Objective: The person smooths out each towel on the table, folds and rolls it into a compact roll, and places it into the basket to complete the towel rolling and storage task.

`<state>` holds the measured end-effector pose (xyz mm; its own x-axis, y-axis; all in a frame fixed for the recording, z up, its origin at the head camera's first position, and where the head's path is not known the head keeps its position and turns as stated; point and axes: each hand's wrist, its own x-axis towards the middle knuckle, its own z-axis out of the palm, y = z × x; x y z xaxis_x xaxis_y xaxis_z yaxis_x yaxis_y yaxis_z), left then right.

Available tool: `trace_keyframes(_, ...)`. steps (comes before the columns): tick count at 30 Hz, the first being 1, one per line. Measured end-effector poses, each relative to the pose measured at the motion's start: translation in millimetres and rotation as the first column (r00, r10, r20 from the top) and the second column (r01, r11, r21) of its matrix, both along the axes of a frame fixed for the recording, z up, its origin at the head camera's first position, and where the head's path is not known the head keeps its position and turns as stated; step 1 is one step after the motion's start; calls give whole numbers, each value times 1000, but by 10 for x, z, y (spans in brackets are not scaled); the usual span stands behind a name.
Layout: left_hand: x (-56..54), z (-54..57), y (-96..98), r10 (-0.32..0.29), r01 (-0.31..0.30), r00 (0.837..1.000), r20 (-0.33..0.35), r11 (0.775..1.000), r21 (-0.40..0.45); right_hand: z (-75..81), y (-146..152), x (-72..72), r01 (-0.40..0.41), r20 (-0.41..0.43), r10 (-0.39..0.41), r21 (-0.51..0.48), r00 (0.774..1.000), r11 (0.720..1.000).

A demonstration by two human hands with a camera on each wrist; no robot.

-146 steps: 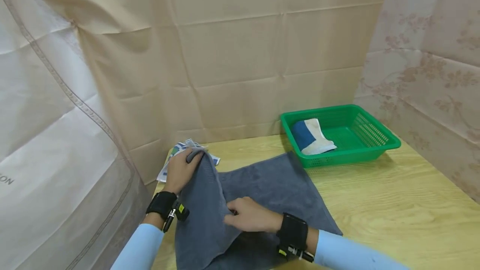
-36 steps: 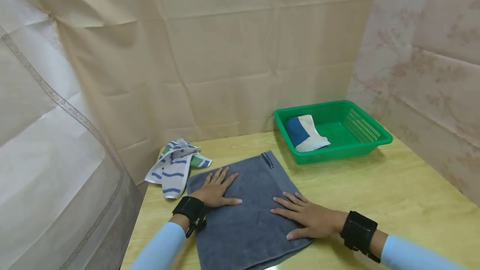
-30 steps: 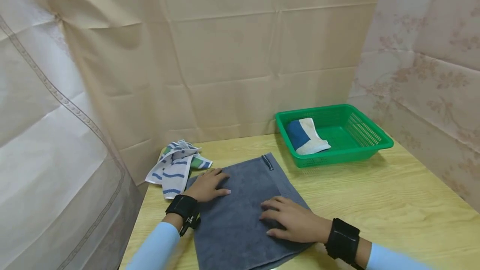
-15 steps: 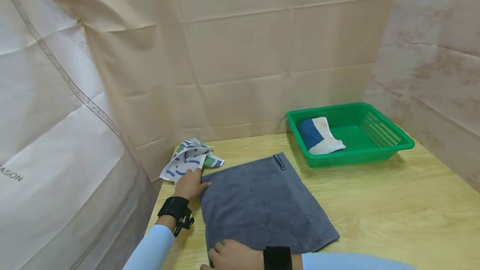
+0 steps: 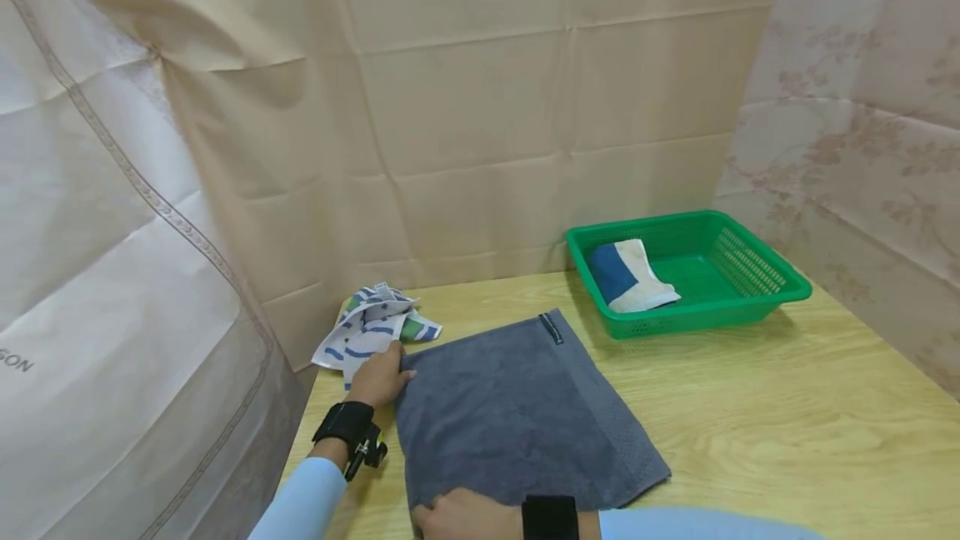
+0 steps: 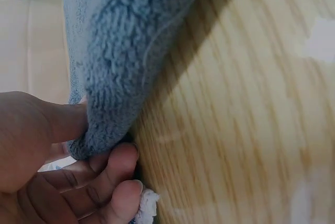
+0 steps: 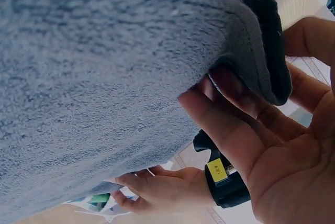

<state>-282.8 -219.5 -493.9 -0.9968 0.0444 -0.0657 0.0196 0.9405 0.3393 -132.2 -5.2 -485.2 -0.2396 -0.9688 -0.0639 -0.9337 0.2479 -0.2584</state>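
A folded dark grey towel (image 5: 517, 415) lies on the wooden table, its label at the far edge. My left hand (image 5: 377, 375) pinches the towel's far left corner; in the left wrist view the thumb and fingers close round that folded corner (image 6: 112, 103), which lifts a little off the wood. At the near left corner, my right hand (image 5: 467, 515) holds the towel, partly cut off by the bottom of the head view. In the right wrist view its fingers (image 7: 225, 124) curl about the layered edge, and the left hand (image 7: 157, 187) shows beyond.
A striped white, blue and green cloth (image 5: 367, 332) lies crumpled just beyond my left hand, near the table's left edge. The green plastic basket (image 5: 712, 319) at the back right holds a folded blue and white cloth (image 5: 633, 277). Beige curtain (image 5: 465, 123) hangs behind the table.
The towel was folded over from its wider spread. Both hands then pressed flat on it; since then they have moved to its two left corners and taken hold.
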Motion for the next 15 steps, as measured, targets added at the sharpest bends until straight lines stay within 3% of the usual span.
trace_keyframes(5, 19, -18, -1, 4, -4, 1000, -20, 999, 36, -20, 20, -23, -80, -48, 79, -19, 996, 997)
trace_keyframes(9, 18, -34, -11, 31, -23, 998, -53, 988, 153, 6, 72, -50, -135, -44, 132, -90, 990, 987)
trace_keyframes(13, -15, 9, -17, 105, -67, 990, -99, 941, 331, 96, 139, -73, -118, 72, 133, -188, 989, 975)
trace_keyframes(15, -45, 90, -1, 172, -103, 978, -122, 896, 432, 168, 188, -96, -98, 109, 125, -226, 986, 969)
